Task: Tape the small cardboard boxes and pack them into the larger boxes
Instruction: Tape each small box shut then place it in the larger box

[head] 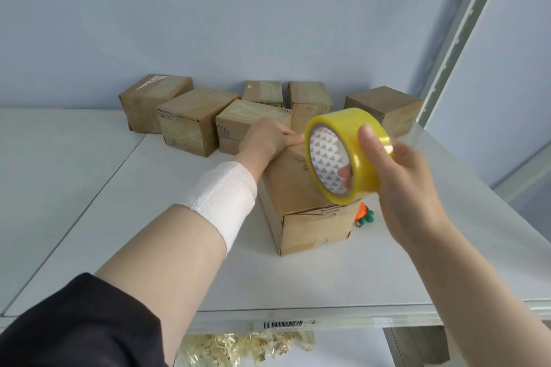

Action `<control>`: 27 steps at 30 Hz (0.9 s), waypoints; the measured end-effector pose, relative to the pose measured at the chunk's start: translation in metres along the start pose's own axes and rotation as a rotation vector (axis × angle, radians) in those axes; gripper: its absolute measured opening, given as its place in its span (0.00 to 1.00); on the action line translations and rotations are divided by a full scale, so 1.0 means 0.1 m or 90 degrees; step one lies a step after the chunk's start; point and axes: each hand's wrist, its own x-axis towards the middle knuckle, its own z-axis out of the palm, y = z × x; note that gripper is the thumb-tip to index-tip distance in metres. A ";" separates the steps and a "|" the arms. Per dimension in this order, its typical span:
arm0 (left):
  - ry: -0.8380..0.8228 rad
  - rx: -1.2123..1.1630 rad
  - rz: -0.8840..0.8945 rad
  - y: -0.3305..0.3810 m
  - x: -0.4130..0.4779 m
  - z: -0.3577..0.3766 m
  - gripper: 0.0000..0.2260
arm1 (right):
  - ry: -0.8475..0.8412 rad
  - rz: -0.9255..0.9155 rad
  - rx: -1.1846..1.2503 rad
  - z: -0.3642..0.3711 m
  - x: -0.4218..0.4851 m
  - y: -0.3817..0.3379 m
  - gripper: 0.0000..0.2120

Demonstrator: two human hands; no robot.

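Taping now: the left hand [268, 140] lies flat, fingers straight, on top of the small brown cardboard box [310, 226] in the middle of the white worktop [298, 277].
Tape roll: the right hand [396, 176] grips the roll of yellow packing tape [343, 122], held just above that box's top.
Done: six brown cardboard boxes [193, 119] at the back of the worktop show glossy tape and look sealed.
Left: this box looks not yet taped. No larger box is in view, so packing seems not yet begun.

Left hand [268, 140]: fingertips hidden behind tape roll [362, 170]. Orange-green trinket [365, 216]: half hidden behind nearest box [313, 229]. Barcode label [282, 324]: print unreadable.
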 end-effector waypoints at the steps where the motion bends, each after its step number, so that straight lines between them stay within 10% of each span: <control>1: 0.002 -0.014 0.010 0.00 -0.02 0.00 0.11 | 0.014 0.007 0.004 -0.04 -0.08 -0.04 0.15; 8: 0.003 -0.060 0.024 0.01 -0.11 0.00 0.13 | 0.031 0.081 -0.132 -0.22 -0.58 -0.07 0.32; 21: -0.029 0.134 0.152 0.22 -0.18 -0.15 0.17 | 0.067 0.193 -0.080 -0.20 -0.80 0.28 0.15; 27: -0.259 0.353 0.219 0.28 -0.30 0.06 0.24 | 0.070 0.193 -0.070 -0.17 -0.77 0.30 0.16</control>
